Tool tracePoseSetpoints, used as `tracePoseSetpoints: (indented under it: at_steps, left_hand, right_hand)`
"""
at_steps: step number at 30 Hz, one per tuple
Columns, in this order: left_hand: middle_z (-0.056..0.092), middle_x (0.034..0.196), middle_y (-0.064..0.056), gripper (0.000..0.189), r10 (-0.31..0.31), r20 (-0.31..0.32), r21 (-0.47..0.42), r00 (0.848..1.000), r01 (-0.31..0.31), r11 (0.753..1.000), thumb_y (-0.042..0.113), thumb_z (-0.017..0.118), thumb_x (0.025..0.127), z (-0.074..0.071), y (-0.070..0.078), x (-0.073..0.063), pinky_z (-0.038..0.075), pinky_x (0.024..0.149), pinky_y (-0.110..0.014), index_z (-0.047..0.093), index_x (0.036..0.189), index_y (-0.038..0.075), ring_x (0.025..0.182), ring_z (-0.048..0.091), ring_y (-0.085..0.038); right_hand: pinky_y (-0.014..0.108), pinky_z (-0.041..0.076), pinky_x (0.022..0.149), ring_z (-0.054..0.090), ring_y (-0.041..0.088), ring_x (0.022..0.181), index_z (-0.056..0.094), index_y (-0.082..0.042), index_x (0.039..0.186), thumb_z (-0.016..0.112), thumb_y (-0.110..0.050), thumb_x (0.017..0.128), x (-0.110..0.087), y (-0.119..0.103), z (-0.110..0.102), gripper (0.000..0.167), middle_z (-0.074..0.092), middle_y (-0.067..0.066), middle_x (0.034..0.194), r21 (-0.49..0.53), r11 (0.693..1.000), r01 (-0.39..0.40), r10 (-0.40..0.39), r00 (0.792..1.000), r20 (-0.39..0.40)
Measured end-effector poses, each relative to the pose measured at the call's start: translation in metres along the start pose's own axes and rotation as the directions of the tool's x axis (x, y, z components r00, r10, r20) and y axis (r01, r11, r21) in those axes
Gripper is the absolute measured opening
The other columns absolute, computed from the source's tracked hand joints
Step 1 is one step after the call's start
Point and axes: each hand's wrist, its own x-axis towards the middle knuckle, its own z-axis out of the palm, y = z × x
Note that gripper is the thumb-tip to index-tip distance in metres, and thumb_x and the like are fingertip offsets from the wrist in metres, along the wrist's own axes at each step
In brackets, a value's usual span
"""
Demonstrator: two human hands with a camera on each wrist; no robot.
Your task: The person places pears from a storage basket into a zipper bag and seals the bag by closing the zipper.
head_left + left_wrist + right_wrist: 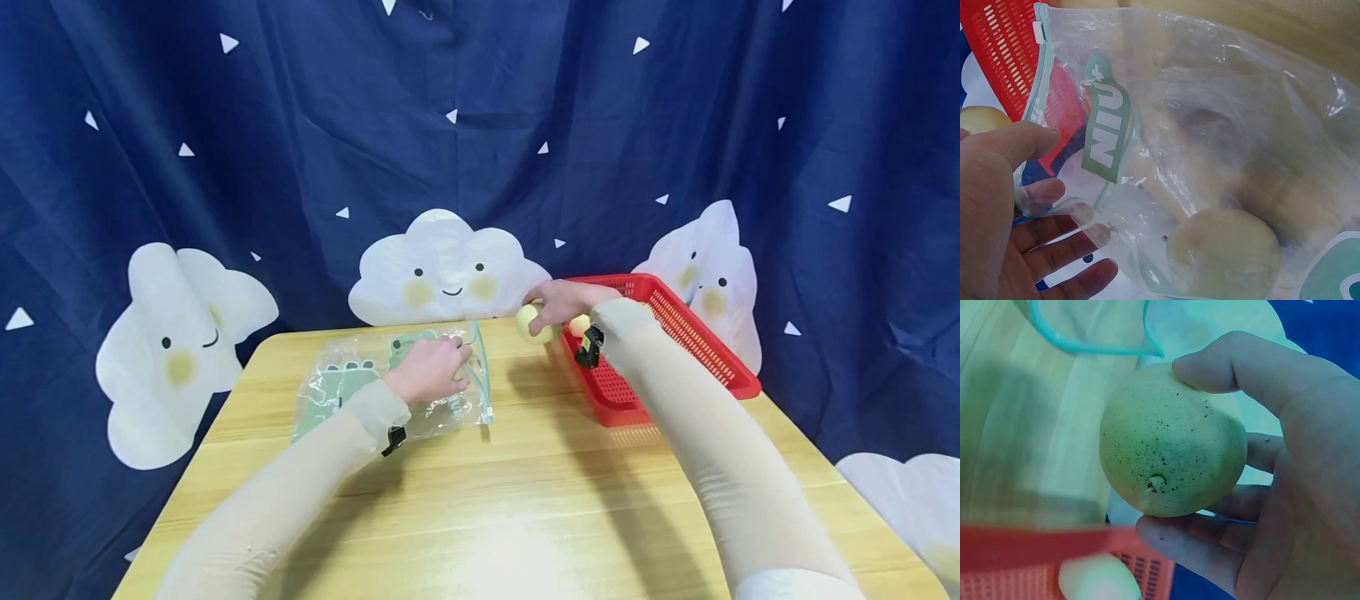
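My right hand (562,302) holds a round, pale yellow pear (1169,447) near the basket's left rim; dark specks and a short stem show on it. Further left, my left hand (433,367) pinches the rim of a clear zip bag (482,375) between thumb and finger, and the bag's mouth gapes toward the basket. Green printed shapes and lettering mark the plastic. Inside the bag lies another round, pale fruit (1222,256). The red plastic basket (697,337) has one more pale fruit (579,325) in it, partly hidden by my right wrist.
A light wooden table (480,492) bears the bag and the basket. Behind its far edge hangs a dark blue curtain (315,158) with white clouds and triangles. My right forearm reaches across the basket's near side.
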Motion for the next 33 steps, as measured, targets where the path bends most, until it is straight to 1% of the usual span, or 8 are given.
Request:
tracePoseSetpoints:
  at_steps: [4,6,11,14,21,25,29,33]
  left_hand:
    - [0.065,0.11,-0.003,0.041,-0.002,-0.004,0.015,1.0,0.002,1.0,0.043,0.066,0.091,-0.001,-0.003,0.0,0.054,0.068,-0.038,0.064,0.117,0.012,0.093,0.062,-0.02]
    - [0.064,0.11,-0.003,0.041,-0.004,-0.007,0.021,1.0,0.004,1.0,0.044,0.066,0.09,-0.003,-0.004,0.0,0.055,0.07,-0.039,0.064,0.117,0.012,0.094,0.062,-0.02]
    - [0.064,0.109,-0.004,0.041,-0.004,-0.008,0.017,1.0,0.004,1.0,0.043,0.067,0.09,-0.008,-0.003,0.001,0.055,0.069,-0.039,0.064,0.115,0.012,0.094,0.062,-0.021]
    - [0.065,0.108,-0.005,0.041,0.0,-0.024,0.016,1.0,0.0,1.0,0.044,0.068,0.09,-0.009,-0.004,0.002,0.055,0.067,-0.039,0.065,0.114,0.011,0.091,0.062,-0.021]
    - [0.064,0.107,-0.004,0.046,-0.003,-0.043,0.044,0.999,0.005,0.999,0.046,0.066,0.09,-0.01,-0.005,0.003,0.055,0.066,-0.038,0.064,0.118,0.01,0.09,0.062,-0.02]
    - [0.064,0.107,-0.004,0.047,-0.01,-0.052,0.055,0.999,0.013,0.998,0.046,0.065,0.091,-0.012,-0.004,0.003,0.055,0.065,-0.036,0.064,0.12,0.009,0.089,0.062,-0.019]
    - [0.064,0.106,-0.003,0.047,-0.022,-0.059,0.043,0.998,0.024,0.999,0.047,0.066,0.09,-0.012,-0.003,0.001,0.055,0.064,-0.035,0.065,0.119,0.01,0.086,0.061,-0.018]
    - [0.064,0.104,-0.002,0.042,-0.028,-0.076,0.013,0.997,0.029,1.0,0.044,0.066,0.09,-0.009,-0.003,-0.001,0.054,0.062,-0.034,0.065,0.116,0.011,0.085,0.061,-0.017]
  right_hand:
    - [0.037,0.05,0.093,0.054,0.023,0.111,0.056,-0.017,0.141,0.075,-0.039,0.083,0.014,-0.009,0.011,0.065,0.057,0.004,0.133,-0.022,1.0,0.0,0.0,1.0,0.02]
    - [0.038,0.056,0.086,0.063,0.023,0.099,0.052,-0.017,0.144,0.075,-0.039,0.082,0.021,-0.012,0.019,0.07,0.057,0.007,0.131,0.016,1.0,-0.02,0.019,0.998,0.062]
    - [0.043,0.061,0.076,0.068,0.02,0.078,0.049,-0.013,0.146,0.076,-0.034,0.082,0.039,-0.017,0.039,0.073,0.054,0.011,0.134,0.1,0.995,-0.016,0.003,0.992,0.123]
    - [0.045,0.06,0.084,0.066,0.017,0.082,0.052,-0.01,0.143,0.077,-0.034,0.081,0.047,-0.021,0.05,0.071,0.055,0.011,0.131,0.116,0.993,0.02,-0.033,0.993,0.113]
    - [0.036,0.062,0.075,0.063,0.013,0.075,0.053,-0.01,0.143,0.079,-0.035,0.08,0.06,-0.031,0.071,0.073,0.059,0.01,0.125,0.198,0.978,0.06,-0.084,0.99,0.114]
    - [0.036,0.061,0.076,0.067,0.022,0.074,0.049,-0.008,0.147,0.075,-0.033,0.084,0.066,-0.034,0.082,0.073,0.059,0.016,0.131,0.249,0.964,0.091,-0.123,0.986,0.114]
    - [0.043,0.06,0.084,0.071,0.039,0.087,0.045,-0.004,0.149,0.071,-0.03,0.09,0.07,-0.039,0.094,0.069,0.054,0.021,0.142,0.324,0.942,0.093,-0.142,0.981,0.129]
    - [0.049,0.058,0.088,0.071,0.042,0.092,0.046,-0.003,0.148,0.067,-0.023,0.092,0.073,-0.043,0.106,0.063,0.053,0.021,0.141,0.379,0.922,0.084,-0.15,0.977,0.149]
